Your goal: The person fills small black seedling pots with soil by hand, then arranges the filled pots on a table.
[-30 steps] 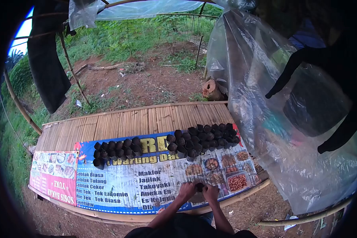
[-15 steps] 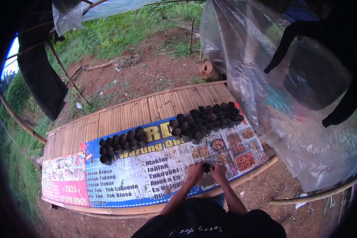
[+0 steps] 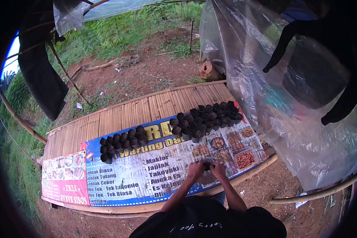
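Between my two hands is a small black planting bag (image 3: 206,167), low over the front right part of a printed banner (image 3: 127,178). My left hand (image 3: 195,172) is closed on its left side. My right hand (image 3: 217,170) grips it from the right, the fingers bent around the rim. What lies inside the bag is too small and dark to make out. Beyond my hands, a large cluster of black planting bags (image 3: 202,119) stands upright on the banner. A smaller group of the same bags (image 3: 121,143) stands farther left.
The banner covers a bamboo-slat table (image 3: 123,115). A clear plastic sheet (image 3: 258,79) hangs at the right, with dark cloth (image 3: 341,51) in front of it. A bamboo pole (image 3: 317,195) runs at the lower right. A cut log (image 3: 210,71) lies behind the table.
Both hands stay almost in place around the bag, with only a slight shift. The standing bags have not moved.
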Motion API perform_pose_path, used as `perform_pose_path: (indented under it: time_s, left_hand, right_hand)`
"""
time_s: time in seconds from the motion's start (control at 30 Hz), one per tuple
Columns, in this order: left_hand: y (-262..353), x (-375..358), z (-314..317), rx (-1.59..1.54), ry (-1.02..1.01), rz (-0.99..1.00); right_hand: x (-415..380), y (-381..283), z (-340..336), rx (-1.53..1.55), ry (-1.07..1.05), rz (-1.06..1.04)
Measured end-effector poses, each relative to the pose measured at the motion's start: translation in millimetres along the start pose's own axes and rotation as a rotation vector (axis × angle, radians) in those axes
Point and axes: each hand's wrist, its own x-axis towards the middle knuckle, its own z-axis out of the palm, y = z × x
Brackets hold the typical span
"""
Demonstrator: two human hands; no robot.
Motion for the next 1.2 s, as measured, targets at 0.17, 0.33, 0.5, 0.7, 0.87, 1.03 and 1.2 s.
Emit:
perform_pose_path:
  time_s: [0.17,0.33,0.5,0.7,0.87,1.03,1.2]
  left_hand:
    - [-4.5,0.0,-0.4,0.030,-0.001,0.009]
    - [-10.4,13.1,1.3,0.099,-0.021,0.014]
    - [-9.4,20.6,-0.6,0.110,-0.082,0.081]
    - [-21.6,27.2,11.8,0.105,-0.066,0.121]
    - [-20.5,27.9,-2.4,0.059,-0.125,0.124]
    - [-23.3,16.6,3.8,0.015,-0.059,0.101]
    - [-18.1,11.8,6.3,-0.041,-0.033,0.022]
  right_hand:
    - [-9.9,-4.9,-4.4,-0.025,0.037,0.012]
    - [-18.6,-20.5,-8.9,-0.052,-0.039,0.142]
    - [-16.2,-19.2,2.2,-0.116,-0.015,0.143]
    - [-14.2,-13.0,5.2,-0.149,-0.012,0.107]
    - [-13.4,-15.3,-11.0,-0.187,0.125,-0.038]
    - [3.4,-4.0,-4.7,-0.070,0.060,-0.008]
    - [4.4,-16.7,-24.2,-0.039,-0.007,-0.026]
